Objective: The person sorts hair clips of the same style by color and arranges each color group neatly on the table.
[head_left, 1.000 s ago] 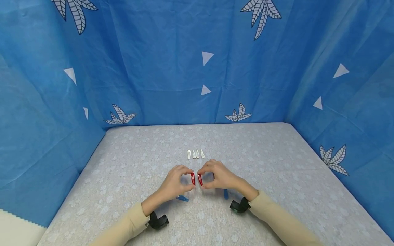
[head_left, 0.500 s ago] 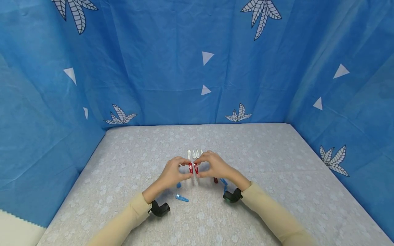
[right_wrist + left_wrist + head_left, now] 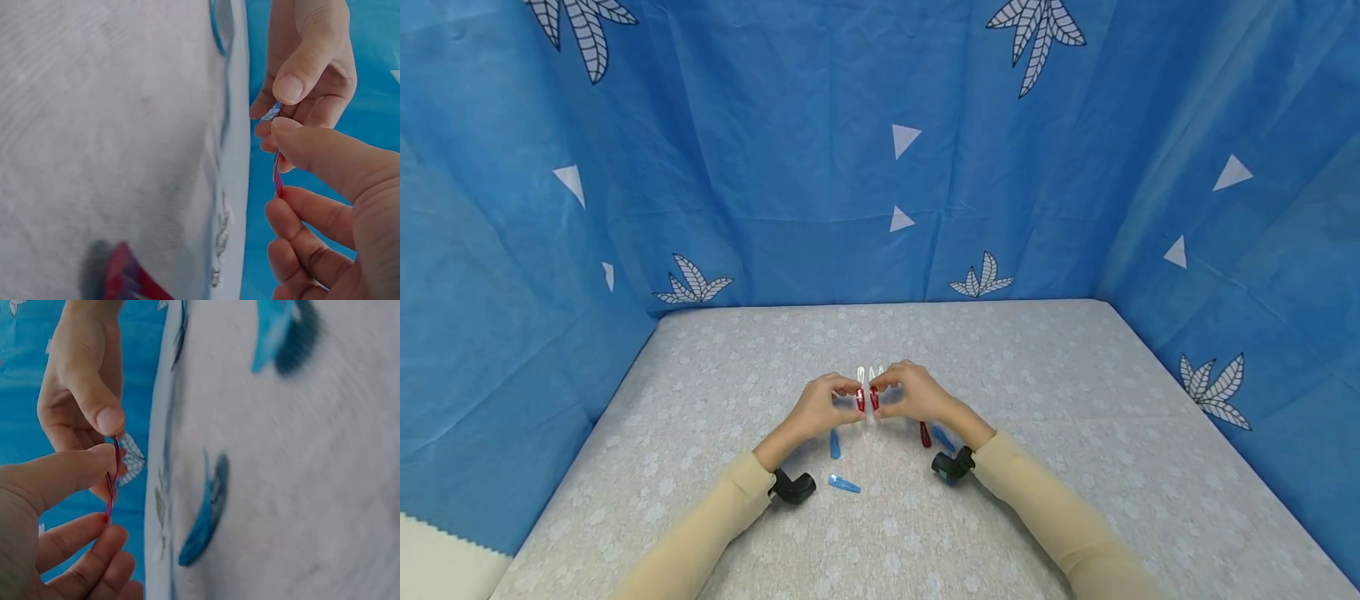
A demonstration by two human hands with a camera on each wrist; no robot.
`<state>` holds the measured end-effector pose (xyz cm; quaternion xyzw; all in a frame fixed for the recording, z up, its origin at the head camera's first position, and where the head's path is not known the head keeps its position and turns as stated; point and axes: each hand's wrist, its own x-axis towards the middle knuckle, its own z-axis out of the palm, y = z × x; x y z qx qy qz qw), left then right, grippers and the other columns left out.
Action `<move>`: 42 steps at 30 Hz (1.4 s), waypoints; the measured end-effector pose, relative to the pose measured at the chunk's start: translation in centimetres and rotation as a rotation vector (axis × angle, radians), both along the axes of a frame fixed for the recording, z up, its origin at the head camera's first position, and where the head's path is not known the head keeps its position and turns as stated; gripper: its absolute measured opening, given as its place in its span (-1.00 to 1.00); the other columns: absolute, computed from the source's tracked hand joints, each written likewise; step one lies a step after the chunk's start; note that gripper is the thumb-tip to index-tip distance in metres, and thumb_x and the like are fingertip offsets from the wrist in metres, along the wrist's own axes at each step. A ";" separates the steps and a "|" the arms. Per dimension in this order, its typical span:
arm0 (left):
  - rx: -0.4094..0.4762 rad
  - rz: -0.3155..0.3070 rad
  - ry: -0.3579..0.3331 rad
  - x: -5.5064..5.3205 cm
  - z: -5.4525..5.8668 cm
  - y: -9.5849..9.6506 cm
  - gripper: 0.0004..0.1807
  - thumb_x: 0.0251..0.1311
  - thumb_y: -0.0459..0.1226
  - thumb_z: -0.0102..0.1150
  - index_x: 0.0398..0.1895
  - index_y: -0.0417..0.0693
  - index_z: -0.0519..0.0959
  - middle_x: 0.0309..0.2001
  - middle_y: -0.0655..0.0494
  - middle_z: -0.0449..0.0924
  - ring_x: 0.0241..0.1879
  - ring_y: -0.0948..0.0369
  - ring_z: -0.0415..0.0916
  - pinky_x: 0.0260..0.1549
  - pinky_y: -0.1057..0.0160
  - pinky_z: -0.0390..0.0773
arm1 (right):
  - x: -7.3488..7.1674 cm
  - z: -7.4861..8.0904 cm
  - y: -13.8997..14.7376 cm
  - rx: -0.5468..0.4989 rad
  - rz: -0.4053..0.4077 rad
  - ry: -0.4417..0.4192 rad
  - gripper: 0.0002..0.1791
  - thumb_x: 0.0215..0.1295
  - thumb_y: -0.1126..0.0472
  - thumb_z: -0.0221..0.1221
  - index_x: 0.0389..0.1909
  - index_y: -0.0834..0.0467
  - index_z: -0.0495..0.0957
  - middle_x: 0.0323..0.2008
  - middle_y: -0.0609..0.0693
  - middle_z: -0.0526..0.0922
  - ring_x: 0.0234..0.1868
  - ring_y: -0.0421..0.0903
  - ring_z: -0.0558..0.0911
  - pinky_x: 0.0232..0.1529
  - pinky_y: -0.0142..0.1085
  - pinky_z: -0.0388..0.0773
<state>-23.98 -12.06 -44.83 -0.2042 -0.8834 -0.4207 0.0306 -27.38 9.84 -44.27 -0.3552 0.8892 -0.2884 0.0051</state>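
Between thumb and finger, my left hand (image 3: 815,408) pinches a red snap hair clip (image 3: 861,400). A second red snap hair clip (image 3: 874,398) is pinched the same way by my right hand (image 3: 919,395). The two clips stand side by side with a small gap in the head view, just in front of a row of white hair clips (image 3: 861,375). The right hand hides part of that row. Seen from the right wrist, the right hand's clip (image 3: 277,169) is edge-on between thumb and fingertips; the left wrist view shows the left hand's clip (image 3: 110,495) likewise.
Blue hair clips lie nearer the person: one (image 3: 835,444) by the left forearm, one (image 3: 844,483) below it, another (image 3: 943,438) by the right wrist. A dark red clip (image 3: 925,434) lies beside that last one. Blue cloth (image 3: 820,167) hangs behind the patterned table (image 3: 737,350).
Both hands have moved away from the person toward the white row, each still pinching its red clip. Blue clips and a dark red clip have come into fuller view behind them.
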 end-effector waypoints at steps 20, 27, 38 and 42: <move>-0.112 -0.024 -0.003 -1.7 -2.1 -0.4 -0.50 -0.14 -0.18 0.56 -0.06 -0.17 0.70 -0.29 0.08 0.61 -0.26 0.21 0.50 -0.22 0.27 0.49 | -0.9 -1.2 -0.3 0.048 -0.009 -0.011 -0.47 -0.03 0.02 0.49 -0.02 0.16 0.69 -0.37 -0.10 0.63 -0.35 -0.23 0.47 -0.29 -0.38 0.40; -0.119 -0.006 0.014 -1.7 -2.4 -0.3 -0.49 -0.15 -0.16 0.57 -0.06 -0.15 0.71 -0.32 0.11 0.60 -0.27 0.22 0.47 -0.24 0.27 0.46 | -1.0 -1.6 -0.3 0.052 -0.039 -0.044 -0.48 -0.02 0.03 0.49 0.00 0.13 0.69 -0.41 -0.11 0.56 -0.40 -0.24 0.42 -0.35 -0.40 0.39; -0.115 0.043 0.031 -1.4 -2.9 -0.1 -0.48 -0.15 -0.15 0.57 -0.04 -0.10 0.71 -0.36 0.16 0.53 -0.29 0.23 0.39 -0.25 0.25 0.39 | -1.0 -1.6 -0.4 0.065 -0.040 -0.058 -0.48 0.00 0.06 0.48 0.01 0.15 0.68 -0.43 -0.10 0.56 -0.42 -0.24 0.42 -0.36 -0.39 0.38; -0.110 0.049 0.050 -1.4 -3.3 -0.1 -0.46 -0.16 -0.14 0.57 -0.03 -0.11 0.70 -0.37 0.18 0.52 -0.28 0.23 0.39 -0.25 0.27 0.40 | -0.9 -1.5 -0.4 0.066 -0.030 -0.064 -0.47 0.01 0.05 0.48 0.03 0.16 0.66 -0.43 -0.09 0.56 -0.44 -0.25 0.41 -0.38 -0.39 0.38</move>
